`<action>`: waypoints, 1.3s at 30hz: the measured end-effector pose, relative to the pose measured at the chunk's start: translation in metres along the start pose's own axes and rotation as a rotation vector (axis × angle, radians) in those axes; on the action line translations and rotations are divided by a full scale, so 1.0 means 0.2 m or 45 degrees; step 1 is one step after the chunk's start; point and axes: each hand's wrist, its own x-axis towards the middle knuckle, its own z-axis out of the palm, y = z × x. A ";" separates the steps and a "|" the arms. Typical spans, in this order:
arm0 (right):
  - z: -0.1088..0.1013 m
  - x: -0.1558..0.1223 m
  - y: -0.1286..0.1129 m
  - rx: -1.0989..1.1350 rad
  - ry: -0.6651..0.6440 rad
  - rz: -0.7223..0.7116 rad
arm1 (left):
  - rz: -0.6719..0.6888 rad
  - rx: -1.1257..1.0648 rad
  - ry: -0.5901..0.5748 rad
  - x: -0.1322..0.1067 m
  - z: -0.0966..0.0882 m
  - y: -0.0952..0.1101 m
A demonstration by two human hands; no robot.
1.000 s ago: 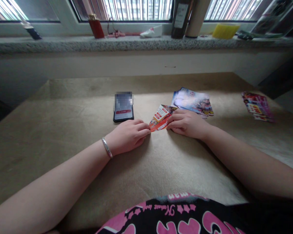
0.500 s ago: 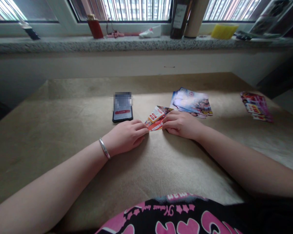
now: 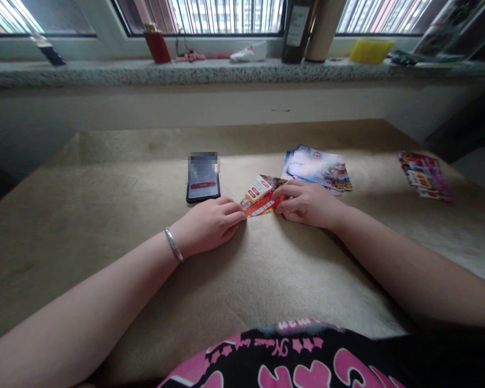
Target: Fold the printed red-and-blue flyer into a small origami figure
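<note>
A folded, colourful printed paper (image 3: 262, 202) in red, white and orange lies on the table between my hands. My left hand (image 3: 214, 222), with a silver bangle at the wrist, closes its fingertips on the paper's left corner. Bent fingers of my right hand (image 3: 309, 203) press on the paper's right side and hide that end. Just beyond my left hand lies a smartphone (image 3: 203, 186) with its screen lit and partly blurred. Behind my right hand is a loose pile of glossy printed leaflets (image 3: 317, 167).
A second bunch of pink and red printed papers (image 3: 424, 178) lies at the right of the brown table (image 3: 117, 215). On the granite windowsill (image 3: 210, 73) stand a red bottle (image 3: 157, 44), a dark bottle (image 3: 297, 32), a beige cylinder (image 3: 323, 32) and a yellow block (image 3: 371, 51).
My right hand has slid slightly right along the folded paper, uncovering more of its red printed strip. My left hand stays at the left corner.
</note>
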 end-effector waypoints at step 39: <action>-0.07 -0.10 0.08 0.076 -0.165 0.269 | 0.016 -0.106 0.018 -0.02 0.00 -0.02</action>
